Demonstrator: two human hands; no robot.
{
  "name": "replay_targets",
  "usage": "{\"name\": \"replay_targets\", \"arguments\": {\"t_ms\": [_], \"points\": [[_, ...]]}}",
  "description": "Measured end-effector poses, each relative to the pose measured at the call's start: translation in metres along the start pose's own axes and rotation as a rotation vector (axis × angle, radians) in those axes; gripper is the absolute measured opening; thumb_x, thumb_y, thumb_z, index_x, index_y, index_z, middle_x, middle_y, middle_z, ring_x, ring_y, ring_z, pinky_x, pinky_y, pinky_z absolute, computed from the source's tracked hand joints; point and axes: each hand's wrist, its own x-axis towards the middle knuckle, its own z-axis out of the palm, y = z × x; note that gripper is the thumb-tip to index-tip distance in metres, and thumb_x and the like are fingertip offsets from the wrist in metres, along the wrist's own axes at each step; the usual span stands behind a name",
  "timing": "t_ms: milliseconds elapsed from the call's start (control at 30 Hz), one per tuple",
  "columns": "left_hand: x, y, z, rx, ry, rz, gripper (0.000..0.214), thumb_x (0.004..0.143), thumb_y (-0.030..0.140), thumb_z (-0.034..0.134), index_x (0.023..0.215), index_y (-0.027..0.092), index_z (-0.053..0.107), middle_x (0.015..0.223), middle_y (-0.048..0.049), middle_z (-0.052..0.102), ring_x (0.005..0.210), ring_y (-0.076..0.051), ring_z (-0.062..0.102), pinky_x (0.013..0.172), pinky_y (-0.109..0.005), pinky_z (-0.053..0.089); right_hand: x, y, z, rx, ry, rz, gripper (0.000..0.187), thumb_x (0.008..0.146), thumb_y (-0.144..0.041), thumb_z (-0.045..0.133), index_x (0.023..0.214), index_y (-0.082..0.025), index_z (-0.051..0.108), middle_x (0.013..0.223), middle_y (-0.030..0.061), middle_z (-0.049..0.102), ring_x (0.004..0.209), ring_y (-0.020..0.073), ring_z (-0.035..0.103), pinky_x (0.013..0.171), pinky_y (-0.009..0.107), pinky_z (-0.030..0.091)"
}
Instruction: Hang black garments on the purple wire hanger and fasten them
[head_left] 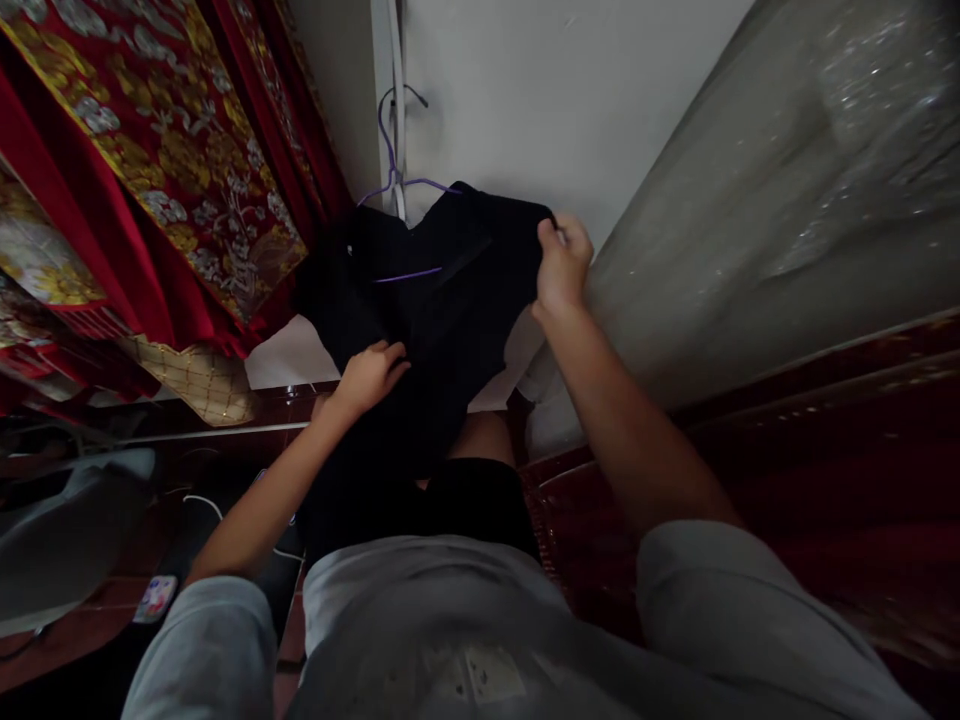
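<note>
A black garment hangs on a purple hanger hooked against the white wall. My right hand is closed, pinching the garment's upper right shoulder edge. My left hand rests lower on the front of the cloth, fingers curled into the fabric. Part of the hanger's bar shows through the neck opening.
Red and gold embroidered fabric hangs at the left. A grey shiny curtain or covered surface fills the right. Dark red tiled floor lies below. A white cable and a small phone-like object lie at lower left.
</note>
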Motion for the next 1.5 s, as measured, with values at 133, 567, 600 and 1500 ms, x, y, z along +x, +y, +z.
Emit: {"name": "replay_targets", "arguments": {"t_ms": [133, 567, 600, 1500], "points": [[-0.011, 0.015, 0.024, -0.308, 0.354, -0.057, 0.007, 0.102, 0.024, 0.057, 0.105, 0.019, 0.060, 0.100, -0.0085, 0.066, 0.089, -0.022, 0.067, 0.083, -0.033, 0.054, -0.038, -0.046, 0.017, -0.003, 0.263, 0.092, 0.040, 0.080, -0.007, 0.063, 0.117, -0.022, 0.057, 0.131, 0.0115, 0.063, 0.117, 0.0209, 0.060, 0.099, 0.039, 0.047], [-0.040, 0.066, 0.044, -0.986, 0.770, -0.278, 0.035, 0.091, 0.018, 0.067, 0.126, 0.022, 0.064, 0.108, -0.0079, 0.075, 0.102, -0.020, 0.075, 0.098, -0.034, 0.059, -0.211, -0.127, 0.044, 0.357, -0.350, 0.467, 0.030, 0.078, -0.050, 0.076, 0.087, -0.026, 0.059, 0.089, 0.0032, 0.065, 0.079, 0.0214, 0.065, 0.073, 0.036, 0.055], [-0.042, 0.065, 0.043, -1.002, 0.756, -0.283, 0.026, 0.091, 0.018, 0.068, 0.117, 0.020, 0.069, 0.108, -0.0085, 0.076, 0.103, -0.020, 0.075, 0.098, -0.034, 0.060, -0.211, -0.128, 0.043, 0.354, -0.364, 0.460, 0.030, 0.080, -0.050, 0.075, 0.088, -0.026, 0.060, 0.090, 0.0034, 0.066, 0.080, 0.0217, 0.066, 0.074, 0.036, 0.055], [-0.014, 0.088, 0.057, -0.607, 0.443, 0.026, 0.031, 0.092, 0.006, 0.051, 0.107, 0.021, 0.074, 0.098, -0.0121, 0.072, 0.096, -0.028, 0.067, 0.089, -0.044, 0.056, 0.013, -0.123, 0.073, -0.251, -0.305, -0.248, 0.016, 0.105, -0.036, 0.044, 0.097, -0.026, 0.055, 0.110, 0.0075, 0.065, 0.103, 0.0203, 0.058, 0.098, 0.036, 0.049]]}}
